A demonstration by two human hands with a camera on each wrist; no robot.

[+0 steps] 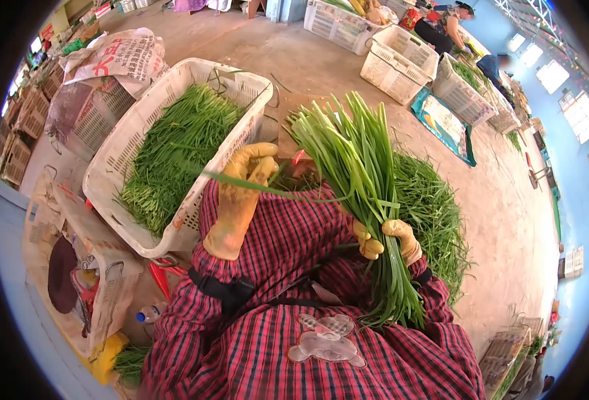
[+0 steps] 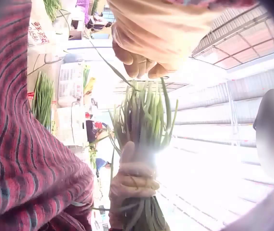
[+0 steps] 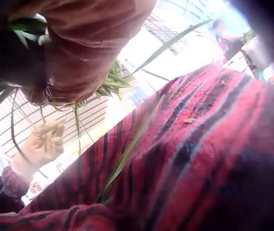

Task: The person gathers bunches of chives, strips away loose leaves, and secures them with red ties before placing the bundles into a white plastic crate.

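Observation:
Both hands wear pale yellowish gloves. My right hand (image 1: 389, 240) grips a thick bunch of garlic chives (image 1: 358, 167) around its lower part, the pale cut ends pointing up and the leaves drooping over the lap. My left hand (image 1: 238, 203) is raised beside the bunch, its fingers curled and pinching a long loose chive leaf (image 1: 301, 197) that stretches toward the bunch. In the left wrist view, the left fingertips (image 2: 157, 72) are just above the bunch's cut ends (image 2: 144, 106). The right wrist view shows the left hand (image 3: 43, 144) beyond the right glove (image 3: 91, 53).
A white crate (image 1: 164, 248) of chives stands at the left, with a sack-covered crate (image 1: 94, 110) behind it. A chive heap (image 1: 431, 220) lies at the right. More crates (image 1: 399, 67) line the floor ahead, and a person (image 1: 444, 30) bends over at the far right.

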